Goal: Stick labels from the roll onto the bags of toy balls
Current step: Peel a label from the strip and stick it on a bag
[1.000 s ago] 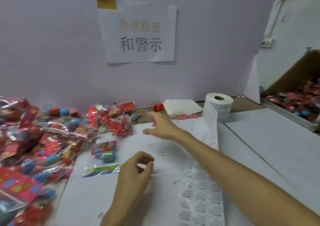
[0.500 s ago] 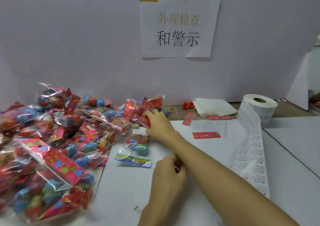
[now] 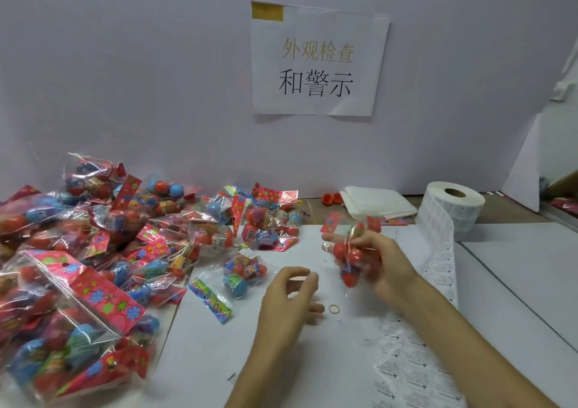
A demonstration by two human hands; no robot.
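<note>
Bags of toy balls [image 3: 93,251] lie heaped on the left of the worktop [image 3: 516,282] in the head view. One loose bag [image 3: 245,278] lies just beside the heap. A further bag of red balls [image 3: 350,260] is lifted clear of the surface in the right hand [image 3: 387,264]. The roll [image 3: 453,217] stands upright at the far right, and its strip of labels [image 3: 438,270] runs down the worktop towards the person, passing under the right forearm.

The likeliest trouble is a badly seated label. The held bag is crinkled film bulging over round balls, so a label pressed there could wrinkle, bridge a fold or lift at a corner. The bag also hangs free with nothing behind it, and pressure from one side would probably push it away rather than bond the label. A peeled label could also fold onto itself or cling to a fingertip. The forearm across the strip could drag it askew.

The right arm reaches in from the lower right, wrist raised. Its fingers [image 3: 366,242] are clamped on the upper part of the lifted bag, which is blurred. The left hand [image 3: 287,304] hovers low at centre, near a small rubber band [image 3: 334,308]. Its fingers are curled, with thumb and forefinger drawn close. Something pale shows between them, but I cannot tell whether they pinch a label or nothing.
</note>
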